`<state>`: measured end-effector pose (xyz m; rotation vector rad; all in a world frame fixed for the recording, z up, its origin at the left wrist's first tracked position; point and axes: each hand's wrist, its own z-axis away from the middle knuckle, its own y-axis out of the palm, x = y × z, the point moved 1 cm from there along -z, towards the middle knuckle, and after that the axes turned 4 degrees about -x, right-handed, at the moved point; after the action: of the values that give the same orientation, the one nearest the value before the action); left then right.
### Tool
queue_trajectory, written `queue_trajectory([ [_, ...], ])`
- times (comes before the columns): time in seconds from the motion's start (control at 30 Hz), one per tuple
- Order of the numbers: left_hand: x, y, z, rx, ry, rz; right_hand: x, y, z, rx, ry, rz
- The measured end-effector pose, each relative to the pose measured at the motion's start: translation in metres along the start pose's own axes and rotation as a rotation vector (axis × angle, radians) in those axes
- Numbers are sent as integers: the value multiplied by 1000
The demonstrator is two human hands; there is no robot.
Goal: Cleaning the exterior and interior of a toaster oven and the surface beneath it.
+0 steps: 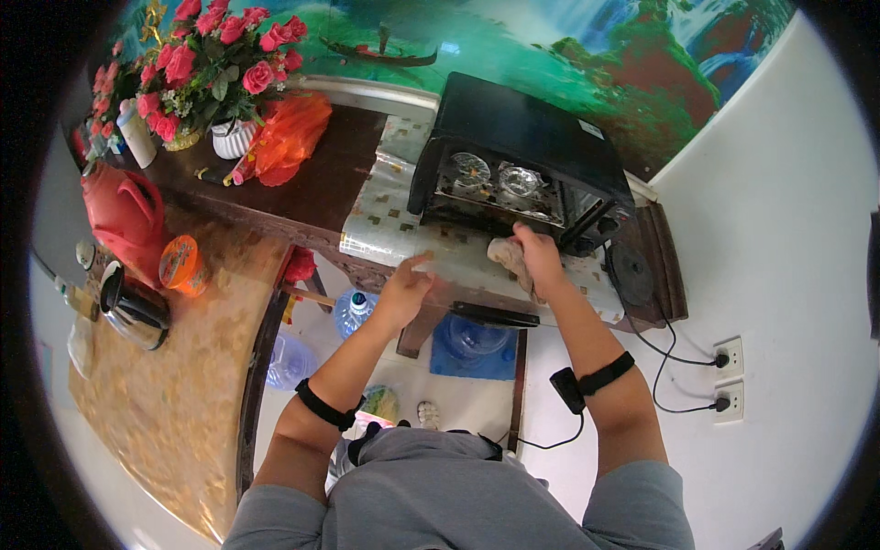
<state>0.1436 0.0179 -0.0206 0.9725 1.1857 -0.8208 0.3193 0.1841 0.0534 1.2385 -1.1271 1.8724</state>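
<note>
1. i see the right hand closed around a crumpled, beige-grey cloth, just in front of the black oven.
2. the cloth sticks out to the left of my fingers; its long axis slants from the oven side back toward me and to the right.
3. the left hand is open, fingers loosely bent, nothing visible in it. it hangs near the front edge of the counter, left of the cloth; i can't tell whether it touches.
4. from the right hand, the oven's opening lies ahead and to the left, with foil cups inside. the right hand is clearly nearer, so i judge it the one to work from.
5. a black bar lies between my forearms, nearer me than the cloth; it looks like the lowered door's edge, so i'd watch it.
6. most room is leftward, over the patterned cover. rightward, the white wall and the plug with its cord limit my elbow.
</note>
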Motion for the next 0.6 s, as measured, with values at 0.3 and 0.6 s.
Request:
queue_trajectory([
  [0.3,-12,-5,6,-138,168,-161,-18,2,-66,-176,421,-641],
  [0.6,-13,0,5,-131,209,-176,-28,-11,-59,-210,420,-752],
])
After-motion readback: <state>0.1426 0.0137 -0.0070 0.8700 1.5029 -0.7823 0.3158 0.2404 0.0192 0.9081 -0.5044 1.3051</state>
